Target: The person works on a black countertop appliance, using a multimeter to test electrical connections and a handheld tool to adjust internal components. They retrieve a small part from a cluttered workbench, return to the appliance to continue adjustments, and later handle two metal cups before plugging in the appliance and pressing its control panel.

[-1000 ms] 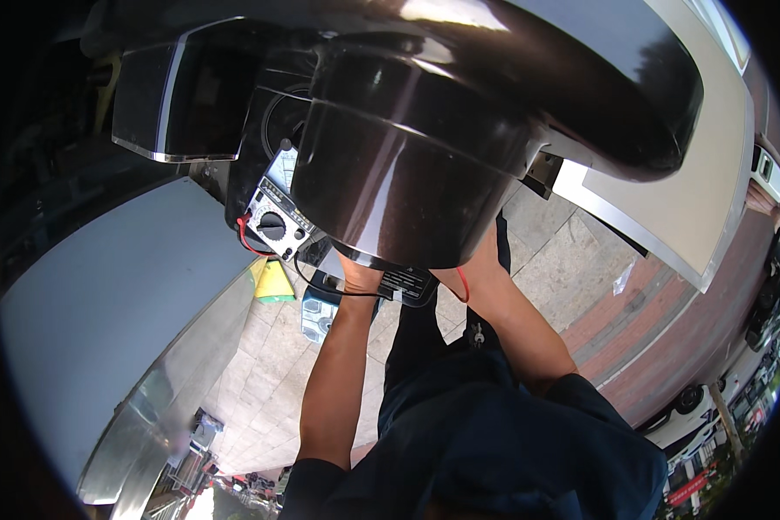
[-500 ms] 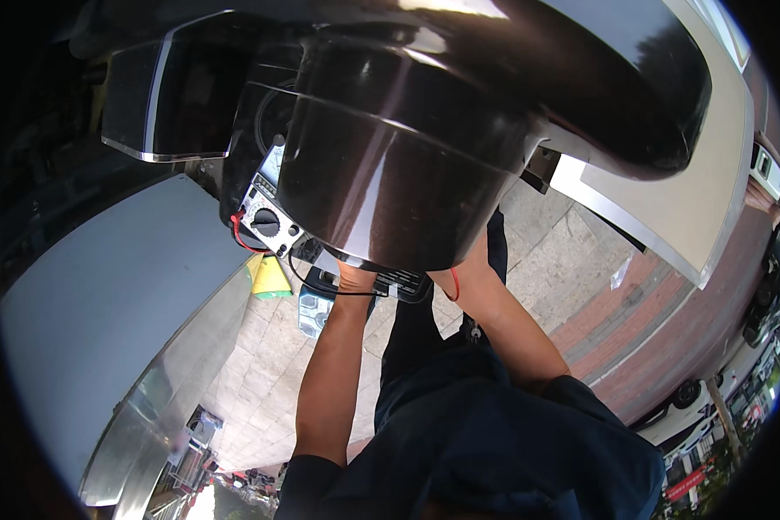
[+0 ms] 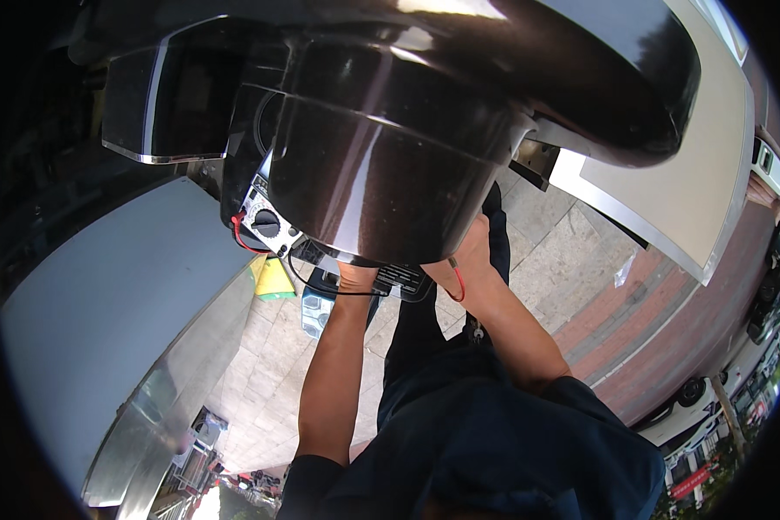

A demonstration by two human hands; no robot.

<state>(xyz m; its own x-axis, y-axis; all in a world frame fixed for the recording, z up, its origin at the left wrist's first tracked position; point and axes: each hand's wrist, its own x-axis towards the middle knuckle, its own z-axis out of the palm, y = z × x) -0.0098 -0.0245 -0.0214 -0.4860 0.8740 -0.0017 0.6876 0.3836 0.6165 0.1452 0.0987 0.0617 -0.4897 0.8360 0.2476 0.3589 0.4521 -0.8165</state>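
A large glossy dark-brown housing (image 3: pixel 381 173) fills the upper middle and hides the fingers of both hands. My left hand (image 3: pixel 355 276) reaches under its lower edge, beside a black labelled part (image 3: pixel 403 283). My right hand (image 3: pixel 464 258) reaches up behind the housing's lower right, a red cord or band at the wrist. Partly tucked behind the housing on the left sits a white multimeter (image 3: pixel 267 222) with a black dial. A red lead (image 3: pixel 238 230) loops from it, and a black lead (image 3: pixel 321 289) runs across my left wrist.
At left stands a grey panel with a metal side (image 3: pixel 104 260); at right, a cream board (image 3: pixel 659 199). On the paving (image 3: pixel 546 251) lie a yellow item (image 3: pixel 275 279) and a blue case (image 3: pixel 316 312). Parked vehicles (image 3: pixel 693 394) line the far right.
The housing and multimeter have shifted slightly left in the picture, and less of the meter's top shows. My right hand has moved a little upward behind the housing.
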